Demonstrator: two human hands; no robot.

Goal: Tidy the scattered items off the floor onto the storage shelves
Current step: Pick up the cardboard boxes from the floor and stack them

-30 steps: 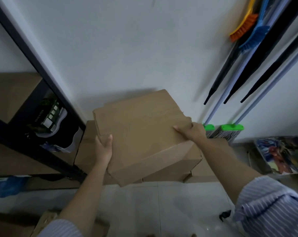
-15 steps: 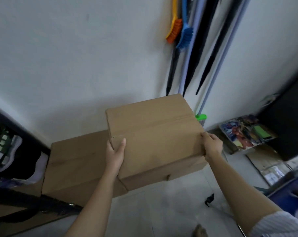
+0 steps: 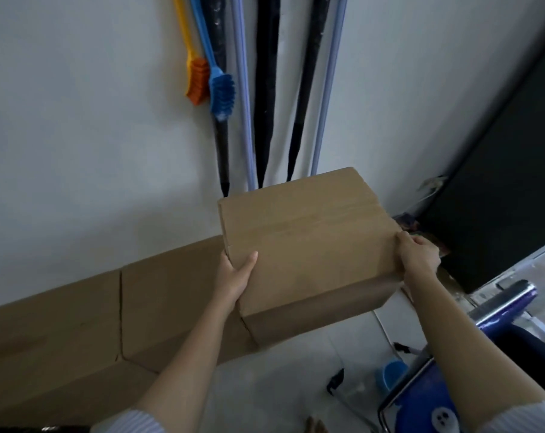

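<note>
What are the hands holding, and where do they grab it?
A cardboard box: the left hand grips its near-left corner, the right hand its right edge.

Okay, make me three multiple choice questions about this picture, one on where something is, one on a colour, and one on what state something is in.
1. Where do the two hanging brushes sit relative to the carried cardboard box?
A. on the wall above it, to the left
B. on the floor under it
C. inside it

2. What colours are the two brush heads?
A. red and green
B. orange and blue
C. both black

3. How is the carried box held?
A. one hand, from beneath
B. resting on the floor, untouched
C. both hands, one at each side

Answers:
1 A: the orange brush and blue brush hang on the wall above the box.
2 B: one head is orange, the other blue.
3 C: the left hand and right hand grip opposite sides, and the box is clear of the floor.
</note>
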